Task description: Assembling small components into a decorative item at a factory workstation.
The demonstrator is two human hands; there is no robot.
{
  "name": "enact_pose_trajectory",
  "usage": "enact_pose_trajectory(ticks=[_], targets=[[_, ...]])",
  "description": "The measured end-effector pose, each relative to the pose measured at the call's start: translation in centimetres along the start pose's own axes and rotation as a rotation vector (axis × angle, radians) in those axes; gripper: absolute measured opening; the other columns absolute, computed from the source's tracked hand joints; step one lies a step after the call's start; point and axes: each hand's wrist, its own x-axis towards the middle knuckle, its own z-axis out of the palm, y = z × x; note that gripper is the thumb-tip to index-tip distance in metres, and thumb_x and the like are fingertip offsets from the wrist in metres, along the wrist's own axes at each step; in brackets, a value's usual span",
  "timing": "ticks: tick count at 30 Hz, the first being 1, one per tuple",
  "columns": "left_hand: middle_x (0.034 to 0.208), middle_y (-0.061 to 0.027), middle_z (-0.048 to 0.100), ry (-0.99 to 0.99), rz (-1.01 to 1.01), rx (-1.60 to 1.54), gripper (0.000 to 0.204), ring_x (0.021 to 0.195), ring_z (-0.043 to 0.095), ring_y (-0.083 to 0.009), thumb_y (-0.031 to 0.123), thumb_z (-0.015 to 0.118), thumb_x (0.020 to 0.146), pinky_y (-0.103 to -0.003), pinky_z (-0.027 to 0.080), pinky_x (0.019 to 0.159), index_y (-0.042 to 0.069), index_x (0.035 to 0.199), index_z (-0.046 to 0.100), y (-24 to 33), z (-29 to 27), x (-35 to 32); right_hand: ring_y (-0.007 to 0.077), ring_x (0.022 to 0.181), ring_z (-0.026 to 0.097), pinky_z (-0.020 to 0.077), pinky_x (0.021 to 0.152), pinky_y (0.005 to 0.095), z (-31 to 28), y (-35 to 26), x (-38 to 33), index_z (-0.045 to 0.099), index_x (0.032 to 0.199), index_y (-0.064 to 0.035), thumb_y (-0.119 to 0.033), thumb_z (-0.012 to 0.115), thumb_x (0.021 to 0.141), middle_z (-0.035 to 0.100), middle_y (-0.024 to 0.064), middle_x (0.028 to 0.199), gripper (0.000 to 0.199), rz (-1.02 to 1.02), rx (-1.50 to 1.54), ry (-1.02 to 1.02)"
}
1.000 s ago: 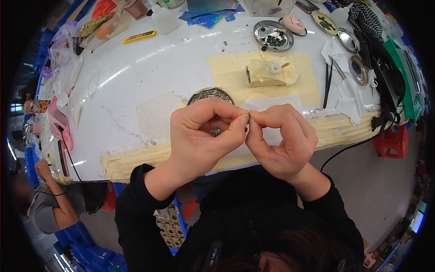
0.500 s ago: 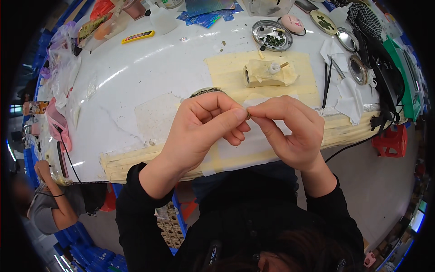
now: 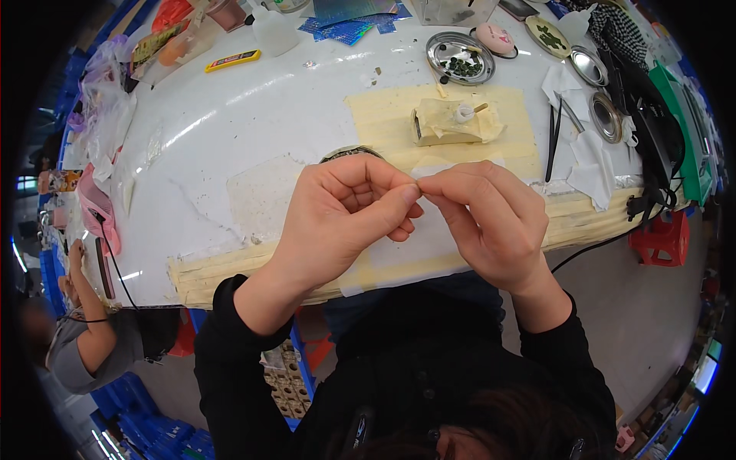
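My left hand [image 3: 341, 218] and my right hand [image 3: 491, 222] meet at their fingertips above the near edge of the worktable. Thumb and forefinger of each are pinched together at one spot. Whatever sits between them is tiny and covered by the fingertips, so I cannot make it out. Under the hands lies a white sheet [image 3: 410, 264]. Just beyond my left hand, a round dish [image 3: 349, 152] is partly covered by the knuckles. Farther off stands a block wrapped in cream tape [image 3: 452, 134], with a small white cup [image 3: 464, 114] and a thin stick on top.
Black tweezers [image 3: 553, 146] lie on the right near crumpled white tissue [image 3: 592, 172]. A metal plate [image 3: 460, 60] with small dark green pieces is at the back. A yellow box [image 3: 233, 61] lies far left. Another person's arm [image 3: 93, 310] shows at the left edge.
My hands stay pinched together, with only a slight shift of the right fingers and the fingertips drawn closer. At the left edge, the other person's forearm has risen.
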Motion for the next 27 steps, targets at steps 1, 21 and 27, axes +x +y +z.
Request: enact_pose_trajectory(ticks=[1,21,27], targets=[[0.081,-0.0073,0.069,0.003,0.007,0.011,0.007,0.068,0.065,-0.0087,0.007,0.063,0.092,-0.021,0.053,0.062,0.000,0.094,0.064,0.0,0.0,0.0,0.0239,0.065,0.063,0.0517,0.055,0.0324,0.0,-0.1,0.1,0.065,0.090,-0.0005,0.007,0.072,0.072,0.062,0.0085,0.075,0.021,-0.016,-0.016,-0.003],[0.077,-0.0066,0.068,0.011,0.001,0.016,0.007,0.064,0.064,-0.0086,0.007,0.063,0.092,-0.021,0.053,0.058,0.001,0.089,0.063,0.1,-0.2,-0.1,0.0213,0.063,0.063,0.0511,0.054,0.0302,0.8,-0.4,-0.2,0.065,0.090,-0.0017,0.005,0.072,0.071,0.063,0.0076,0.073,0.021,-0.019,-0.007,0.024],[0.077,-0.0059,0.068,0.038,0.065,0.057,0.007,0.064,0.063,-0.0083,0.007,0.063,0.091,-0.021,0.052,0.056,0.001,0.089,0.062,-0.4,0.1,-0.1,0.0200,0.057,0.061,0.0491,0.051,0.0292,1.5,-0.8,-0.3,0.065,0.087,-0.0027,0.004,0.071,0.069,0.061,0.0068,0.069,0.020,0.004,-0.043,0.088]])
